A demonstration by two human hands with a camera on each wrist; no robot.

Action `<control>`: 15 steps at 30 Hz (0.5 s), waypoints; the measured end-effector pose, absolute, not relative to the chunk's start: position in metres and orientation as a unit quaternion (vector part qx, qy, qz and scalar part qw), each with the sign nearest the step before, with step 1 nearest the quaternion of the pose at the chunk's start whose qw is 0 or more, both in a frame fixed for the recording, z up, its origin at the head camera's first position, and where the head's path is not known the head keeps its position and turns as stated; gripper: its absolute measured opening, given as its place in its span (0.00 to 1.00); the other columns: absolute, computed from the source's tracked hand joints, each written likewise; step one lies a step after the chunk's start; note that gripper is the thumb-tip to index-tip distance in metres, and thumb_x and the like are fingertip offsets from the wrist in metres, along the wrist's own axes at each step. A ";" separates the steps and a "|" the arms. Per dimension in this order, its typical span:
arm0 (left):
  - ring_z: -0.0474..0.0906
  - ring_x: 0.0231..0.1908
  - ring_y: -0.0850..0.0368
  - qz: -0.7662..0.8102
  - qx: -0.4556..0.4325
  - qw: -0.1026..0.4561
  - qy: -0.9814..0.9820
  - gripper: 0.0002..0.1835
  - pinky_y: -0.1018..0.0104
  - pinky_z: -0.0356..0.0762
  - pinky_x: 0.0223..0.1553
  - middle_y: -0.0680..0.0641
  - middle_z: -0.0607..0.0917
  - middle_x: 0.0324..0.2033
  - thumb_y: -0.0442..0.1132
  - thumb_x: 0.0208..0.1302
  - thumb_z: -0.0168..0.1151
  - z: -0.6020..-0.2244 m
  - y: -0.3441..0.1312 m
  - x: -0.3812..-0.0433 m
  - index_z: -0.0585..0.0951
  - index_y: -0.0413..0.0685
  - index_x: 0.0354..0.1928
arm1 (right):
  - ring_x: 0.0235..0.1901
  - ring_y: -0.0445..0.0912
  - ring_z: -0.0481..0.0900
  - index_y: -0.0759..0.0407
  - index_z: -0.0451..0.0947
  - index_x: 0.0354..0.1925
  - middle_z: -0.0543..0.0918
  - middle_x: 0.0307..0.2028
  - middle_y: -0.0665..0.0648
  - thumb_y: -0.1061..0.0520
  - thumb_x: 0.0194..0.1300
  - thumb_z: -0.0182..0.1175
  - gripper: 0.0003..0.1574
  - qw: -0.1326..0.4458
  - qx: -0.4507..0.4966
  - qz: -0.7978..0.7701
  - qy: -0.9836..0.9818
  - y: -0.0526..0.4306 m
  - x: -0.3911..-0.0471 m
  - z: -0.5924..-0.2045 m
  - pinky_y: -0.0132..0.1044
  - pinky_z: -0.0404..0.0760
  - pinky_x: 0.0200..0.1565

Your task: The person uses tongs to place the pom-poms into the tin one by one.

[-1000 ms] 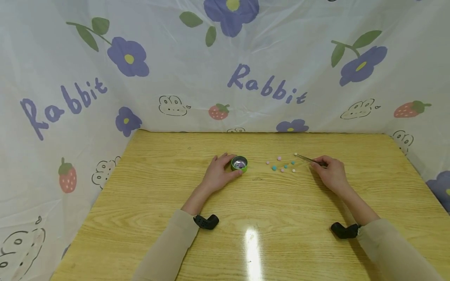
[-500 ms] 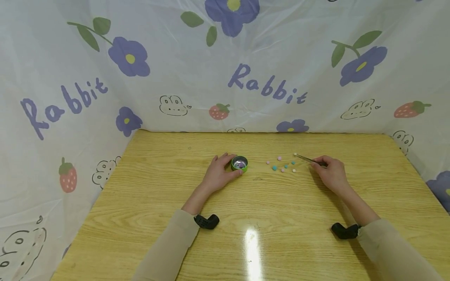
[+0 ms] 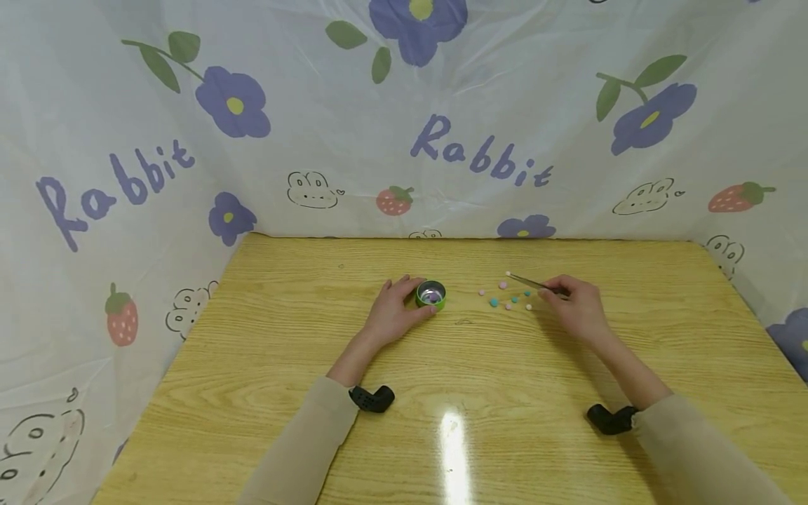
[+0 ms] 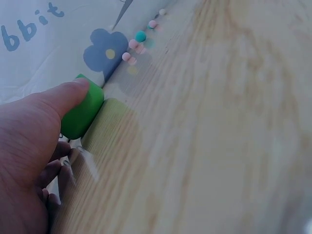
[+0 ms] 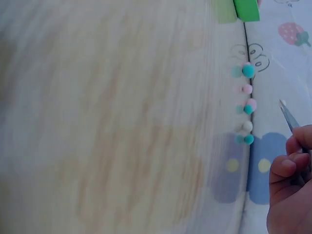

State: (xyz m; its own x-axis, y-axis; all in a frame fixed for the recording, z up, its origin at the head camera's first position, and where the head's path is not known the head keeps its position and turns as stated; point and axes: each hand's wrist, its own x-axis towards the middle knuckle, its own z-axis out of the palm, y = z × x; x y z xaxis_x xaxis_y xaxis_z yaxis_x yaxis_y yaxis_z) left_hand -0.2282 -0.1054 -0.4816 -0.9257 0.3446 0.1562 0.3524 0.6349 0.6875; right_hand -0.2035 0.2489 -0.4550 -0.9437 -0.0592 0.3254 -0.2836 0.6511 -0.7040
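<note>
My left hand [image 3: 396,312] holds a small round green tin [image 4: 83,114] between thumb and fingers on the table. Its top is uncovered, and a purple bead [image 3: 433,297] lies inside the shiny interior. My right hand [image 3: 577,305] pinches a pair of metal tweezers [image 3: 529,282], pointing left. At their tips is a small white bead [image 3: 508,273], raised above the table in the right wrist view. Between the hands lie several loose beads: pink [image 3: 502,285], teal [image 3: 494,302] and white [image 3: 529,307].
The wood-grain table [image 3: 480,393] extends to a white printed cloth [image 3: 353,140] hanging behind and at both sides. A black wrist device [image 3: 372,398] sits on the left forearm, and another black device [image 3: 611,419] on the right.
My right hand has moved left with the tweezers, carrying the white bead from the far right of the loose beads to behind them. The left hand and tin stay in place.
</note>
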 end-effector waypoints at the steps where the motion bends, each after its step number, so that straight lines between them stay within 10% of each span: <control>1: 0.61 0.74 0.42 -0.381 -0.193 0.006 -0.904 0.34 0.49 0.40 0.78 0.41 0.78 0.66 0.50 0.67 0.71 -0.481 -0.106 -0.228 0.75 0.43 0.70 | 0.40 0.57 0.85 0.71 0.84 0.41 0.87 0.36 0.65 0.65 0.69 0.66 0.06 0.139 0.098 0.406 -0.898 0.246 -0.203 -0.454 0.18 0.75 0.37; 15: 0.61 0.74 0.42 -0.383 -0.194 0.004 -0.903 0.34 0.50 0.40 0.78 0.41 0.78 0.66 0.50 0.67 0.71 -0.481 -0.107 -0.227 0.75 0.43 0.70 | 0.37 0.57 0.87 0.69 0.84 0.42 0.88 0.34 0.63 0.65 0.70 0.65 0.05 0.119 0.133 0.406 -0.896 0.219 -0.205 -0.444 0.29 0.81 0.34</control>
State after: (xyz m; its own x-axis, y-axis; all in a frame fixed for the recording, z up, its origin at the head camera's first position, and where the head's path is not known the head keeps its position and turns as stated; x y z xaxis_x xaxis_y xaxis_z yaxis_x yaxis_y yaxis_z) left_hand -0.2274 -0.1068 -0.4811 -0.9248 0.3474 0.1549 0.3529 0.6314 0.6905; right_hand -0.2048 0.2185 -0.4437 -0.9362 -0.1408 0.3220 -0.3350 0.6343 -0.6967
